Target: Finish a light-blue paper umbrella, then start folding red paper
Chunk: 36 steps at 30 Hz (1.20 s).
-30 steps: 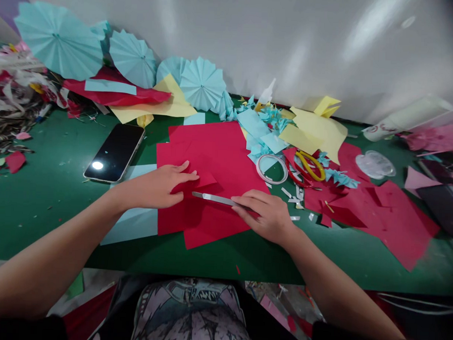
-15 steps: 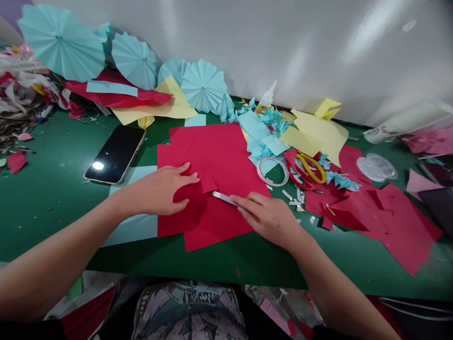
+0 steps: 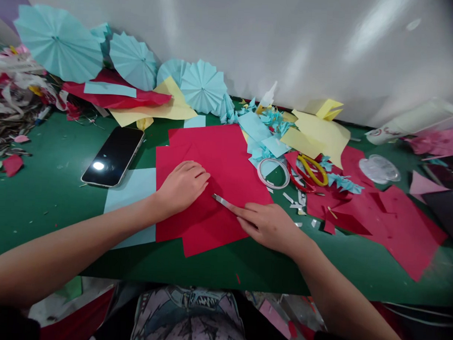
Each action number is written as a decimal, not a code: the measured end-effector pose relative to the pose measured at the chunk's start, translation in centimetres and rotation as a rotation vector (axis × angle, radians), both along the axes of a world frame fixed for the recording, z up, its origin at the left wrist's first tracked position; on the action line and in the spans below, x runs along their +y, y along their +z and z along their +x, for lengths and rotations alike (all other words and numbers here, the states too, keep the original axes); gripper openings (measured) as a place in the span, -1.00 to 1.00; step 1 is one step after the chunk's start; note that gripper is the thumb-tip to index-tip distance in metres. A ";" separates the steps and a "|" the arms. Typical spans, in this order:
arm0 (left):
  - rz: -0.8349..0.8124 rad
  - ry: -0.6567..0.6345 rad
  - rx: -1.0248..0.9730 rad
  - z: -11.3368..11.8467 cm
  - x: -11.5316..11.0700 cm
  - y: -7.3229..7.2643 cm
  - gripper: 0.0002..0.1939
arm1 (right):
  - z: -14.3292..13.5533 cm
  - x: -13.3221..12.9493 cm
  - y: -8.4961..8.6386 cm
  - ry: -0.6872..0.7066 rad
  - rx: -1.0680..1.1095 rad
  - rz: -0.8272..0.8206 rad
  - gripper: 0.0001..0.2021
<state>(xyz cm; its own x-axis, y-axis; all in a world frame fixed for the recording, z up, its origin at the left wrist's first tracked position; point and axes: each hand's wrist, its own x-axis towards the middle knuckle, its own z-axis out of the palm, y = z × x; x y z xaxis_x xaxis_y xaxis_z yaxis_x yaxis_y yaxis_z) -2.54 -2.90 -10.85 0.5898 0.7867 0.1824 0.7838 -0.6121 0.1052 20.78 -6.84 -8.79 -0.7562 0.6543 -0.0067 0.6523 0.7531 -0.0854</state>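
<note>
My right hand (image 3: 269, 223) grips a slim silver craft knife (image 3: 223, 202), its blade pointing left over the red paper (image 3: 227, 160). Just left of the blade, my left hand (image 3: 183, 186) rests on the red sheets with its fingers drawn together and curled down. The fingertips appear closed on red paper, though the hand covers most of what lies there. The red sheets overlap at different angles, and a light blue sheet (image 3: 131, 196) sticks out from beneath them on the left.
A phone (image 3: 113, 156) lies left of the sheets. On the right are a tape roll (image 3: 260, 178), scissors with yellow handles (image 3: 315, 173) and red scraps (image 3: 391, 220). Pleated blue paper fans (image 3: 203, 87) lean on the wall, near a glue bottle (image 3: 268, 96).
My left hand has gone from spread fingers to fingers closed together, moving slightly right over the small red flap, which is now hidden. The knife stays in my right hand, tilted a little more.
</note>
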 end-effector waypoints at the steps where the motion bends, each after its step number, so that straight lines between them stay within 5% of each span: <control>1: -0.007 0.023 -0.004 0.1 0.1 0.0 -0.62 | 0.0 0.0 0.1 0.000 0.003 -0.016 -0.58; 8: -0.129 0.222 0.001 0.2 0.3 -0.6 -0.38 | 0.3 0.1 0.8 -0.025 0.020 -0.096 -0.58; 36: -0.132 0.322 0.067 1.1 0.9 -1.3 -0.04 | -0.1 -0.3 -0.2 -0.038 0.027 -0.066 -0.64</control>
